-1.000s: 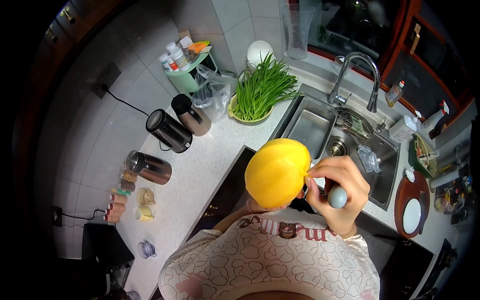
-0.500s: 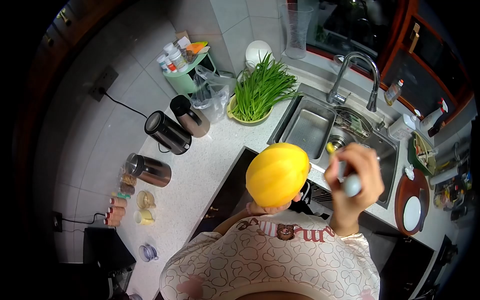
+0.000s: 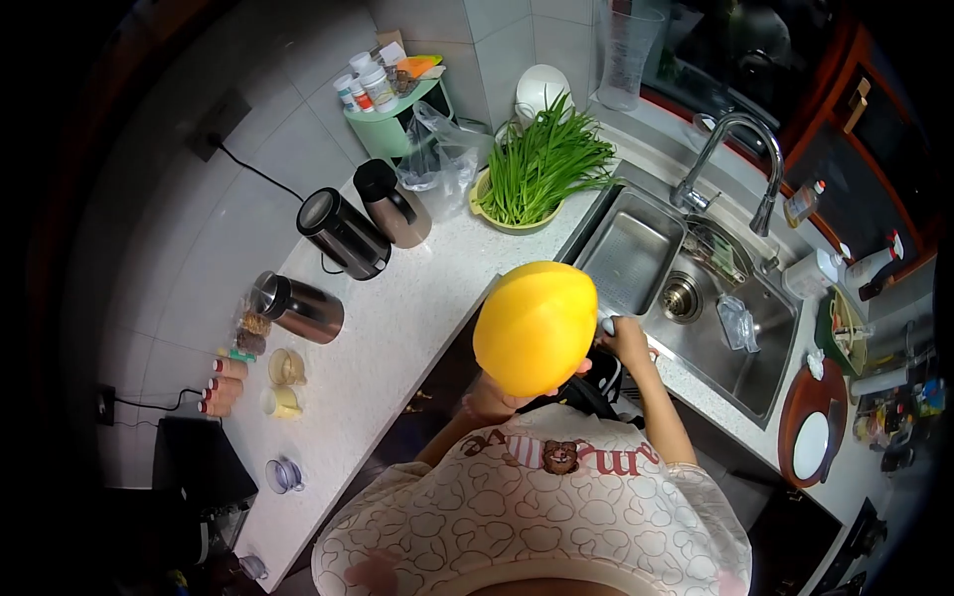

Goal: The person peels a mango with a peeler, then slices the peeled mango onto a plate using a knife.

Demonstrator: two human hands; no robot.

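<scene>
A large yellow melon-like fruit (image 3: 537,328) with broad flat facets on its surface is held up in front of my chest. My left hand (image 3: 487,399) supports it from below, its fingers partly hidden behind the fruit. Just right of the fruit, near the counter's front edge, my right hand (image 3: 628,344) is closed around a pale grey handle (image 3: 608,325), which looks like a peeler's. The working end of that tool is hidden behind the fruit.
A steel sink (image 3: 770,392) with a tall faucet (image 3: 770,179) is ahead to the right; a clear plastic bag (image 3: 736,323) lies in it. Green chives (image 3: 542,164) fill a bowl (image 3: 482,211) on the counter. Dark kettles (image 3: 343,233) and cups (image 3: 288,368) stand left.
My right hand has dropped from over the sink to beside the fruit, moving left and down with the tool. The yellow scrap near its fingers no longer shows. The view has shifted slightly.
</scene>
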